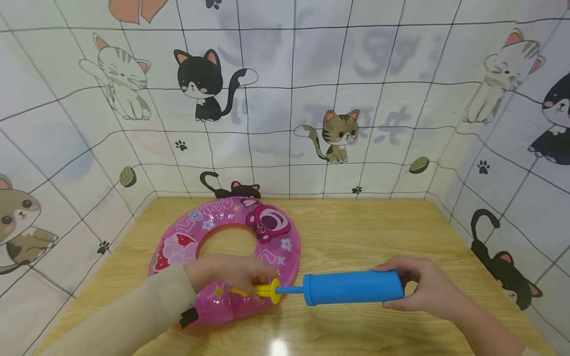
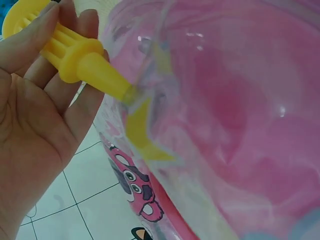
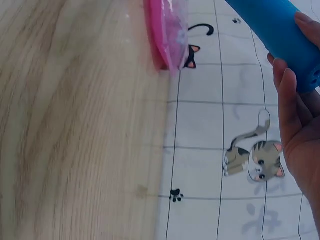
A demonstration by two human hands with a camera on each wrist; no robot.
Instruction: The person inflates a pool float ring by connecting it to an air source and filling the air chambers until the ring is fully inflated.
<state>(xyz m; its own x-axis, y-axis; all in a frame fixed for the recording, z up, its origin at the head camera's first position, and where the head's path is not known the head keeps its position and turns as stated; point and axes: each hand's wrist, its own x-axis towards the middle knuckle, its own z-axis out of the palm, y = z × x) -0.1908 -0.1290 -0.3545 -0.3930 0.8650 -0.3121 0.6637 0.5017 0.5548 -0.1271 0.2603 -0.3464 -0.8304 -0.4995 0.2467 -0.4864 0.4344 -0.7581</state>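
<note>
A pink, printed inflatable swim ring (image 1: pixel 222 217) lies on the left half of the table, looking mostly filled. My left hand (image 1: pixel 240 273) grips the yellow ribbed end of a hand pump. From it, the tapered yellow nozzle (image 2: pixel 105 76) meets the clear valve (image 2: pixel 134 96) on the ring; how deep it sits, I cannot tell. A thin blue rod (image 1: pixel 289 290) shows between the yellow flange (image 1: pixel 275 290) and the blue pump barrel (image 1: pixel 349 288). My right hand (image 1: pixel 429 287) holds the barrel's far end between thumb and fingers. The pump lies roughly level above the table.
The wood-grain table (image 1: pixel 374 227) reaches back to a white tiled-pattern covering (image 1: pixel 271 113) with cartoon cats, which also rises on both sides. A small black piece (image 1: pixel 189 317) shows by the ring's lower left edge, near my left sleeve (image 1: pixel 165 296).
</note>
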